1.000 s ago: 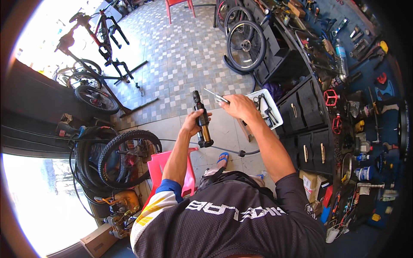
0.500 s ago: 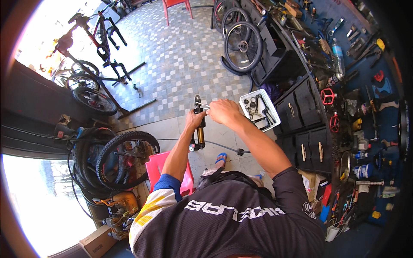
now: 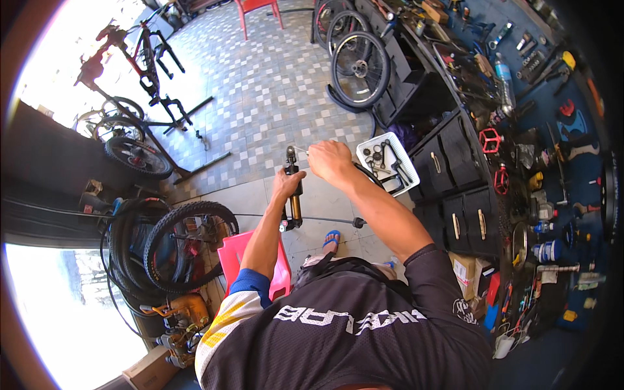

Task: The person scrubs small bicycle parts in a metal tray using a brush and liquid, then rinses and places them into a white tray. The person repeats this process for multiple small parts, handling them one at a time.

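1. Gleaming black and gold, the shock absorber [image 3: 296, 207] hung in mid-air ahead of the body, its ringed end pointing away and its gold shaft showing below the grip.
2. Wrapped round its black middle was the left hand [image 3: 287, 183], thumb laid across the front and fingers curled behind, squeezing the part between them.
3. Over on the other side, the right hand [image 3: 328, 158] had its fingers folded together, pinching a slim metal tool [image 3: 301, 151]; its fingertips were hidden.
4. And what a close call: the tool's tip pointed right at the ringed end, though whether they touched, one couldn't tell!
5. Just beyond the right hand sat a white basket [image 3: 408, 160], loaded with dark metal parts [image 3: 403, 170].
6. Below the left forearm stood a pink chair [image 3: 279, 273], with a knobbly tyre [image 3: 153, 240] further left.
7. Out wide, black drawers [image 3: 448, 156] lined the right, red pedals [image 3: 490, 140] beside them, while a bicycle frame [image 3: 148, 71] hung far left.
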The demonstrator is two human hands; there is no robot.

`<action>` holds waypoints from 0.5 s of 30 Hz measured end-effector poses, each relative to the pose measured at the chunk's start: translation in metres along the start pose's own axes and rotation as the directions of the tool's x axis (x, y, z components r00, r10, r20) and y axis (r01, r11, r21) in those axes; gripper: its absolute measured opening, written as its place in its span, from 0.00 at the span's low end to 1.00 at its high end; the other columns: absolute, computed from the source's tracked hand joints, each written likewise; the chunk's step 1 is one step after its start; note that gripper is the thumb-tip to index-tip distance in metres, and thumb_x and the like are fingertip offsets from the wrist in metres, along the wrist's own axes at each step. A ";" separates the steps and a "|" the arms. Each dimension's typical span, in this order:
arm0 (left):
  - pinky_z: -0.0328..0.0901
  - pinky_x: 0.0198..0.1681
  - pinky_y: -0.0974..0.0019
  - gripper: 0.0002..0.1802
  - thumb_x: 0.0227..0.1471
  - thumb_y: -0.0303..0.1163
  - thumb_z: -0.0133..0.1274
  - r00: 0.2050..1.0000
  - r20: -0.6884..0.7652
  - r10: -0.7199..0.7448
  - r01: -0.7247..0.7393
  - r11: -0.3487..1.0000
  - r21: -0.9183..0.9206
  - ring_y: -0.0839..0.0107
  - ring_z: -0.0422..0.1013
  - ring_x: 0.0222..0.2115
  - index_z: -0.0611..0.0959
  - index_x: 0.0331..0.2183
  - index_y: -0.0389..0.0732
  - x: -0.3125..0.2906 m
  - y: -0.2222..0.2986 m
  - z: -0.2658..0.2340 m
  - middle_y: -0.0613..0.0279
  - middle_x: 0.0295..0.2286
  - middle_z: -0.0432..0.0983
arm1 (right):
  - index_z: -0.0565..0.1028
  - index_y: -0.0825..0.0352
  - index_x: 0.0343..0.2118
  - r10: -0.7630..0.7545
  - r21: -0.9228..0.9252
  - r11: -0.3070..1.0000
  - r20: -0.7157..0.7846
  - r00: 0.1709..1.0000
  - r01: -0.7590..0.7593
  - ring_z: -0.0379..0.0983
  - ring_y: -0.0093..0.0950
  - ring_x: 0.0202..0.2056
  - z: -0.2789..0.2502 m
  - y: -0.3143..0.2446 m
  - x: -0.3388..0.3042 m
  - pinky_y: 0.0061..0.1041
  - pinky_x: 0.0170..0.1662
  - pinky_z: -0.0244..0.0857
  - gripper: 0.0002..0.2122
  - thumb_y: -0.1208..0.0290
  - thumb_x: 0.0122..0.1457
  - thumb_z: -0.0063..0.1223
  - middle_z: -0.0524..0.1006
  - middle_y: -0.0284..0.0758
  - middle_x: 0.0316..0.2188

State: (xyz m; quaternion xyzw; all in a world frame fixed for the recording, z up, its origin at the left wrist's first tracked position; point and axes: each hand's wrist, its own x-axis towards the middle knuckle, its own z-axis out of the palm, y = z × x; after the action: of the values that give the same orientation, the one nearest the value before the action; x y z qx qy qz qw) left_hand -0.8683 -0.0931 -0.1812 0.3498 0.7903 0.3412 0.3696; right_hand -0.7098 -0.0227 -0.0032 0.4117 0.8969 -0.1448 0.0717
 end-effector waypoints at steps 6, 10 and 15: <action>0.73 0.37 0.57 0.32 0.36 0.49 0.68 0.999 0.041 -0.016 0.014 0.999 0.048 0.57 0.80 0.31 0.81 0.35 0.30 0.000 -0.001 0.004 0.45 0.29 0.82 | 0.85 0.64 0.33 -0.013 -0.001 1.000 -0.007 1.000 0.012 0.82 0.43 0.42 -0.003 0.005 0.001 0.39 0.45 0.76 0.12 0.61 0.60 0.56 0.85 0.43 0.35; 0.73 0.38 0.57 0.32 0.36 0.50 0.67 0.998 0.055 -0.014 0.010 0.998 0.065 0.57 0.80 0.31 0.81 0.35 0.32 -0.007 0.007 0.007 0.46 0.29 0.82 | 0.85 0.64 0.31 0.010 -0.022 1.000 -0.027 1.000 -0.011 0.83 0.43 0.40 -0.004 0.010 -0.002 0.39 0.44 0.76 0.11 0.63 0.59 0.56 0.85 0.42 0.35; 0.73 0.39 0.56 0.32 0.36 0.50 0.68 0.997 0.080 0.005 -0.014 0.994 0.111 0.56 0.79 0.31 0.82 0.36 0.32 -0.013 0.017 0.013 0.47 0.29 0.82 | 0.86 0.62 0.29 0.050 -0.048 0.997 -0.055 0.997 -0.053 0.84 0.40 0.39 -0.007 0.017 -0.011 0.37 0.41 0.77 0.09 0.67 0.57 0.55 0.85 0.41 0.34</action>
State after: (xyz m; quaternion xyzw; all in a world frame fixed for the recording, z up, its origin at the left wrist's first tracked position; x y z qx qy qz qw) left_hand -0.8459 -0.0915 -0.1698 0.3868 0.7912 0.2841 0.3791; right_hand -0.6899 -0.0172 0.0030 0.4367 0.8908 -0.1096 0.0615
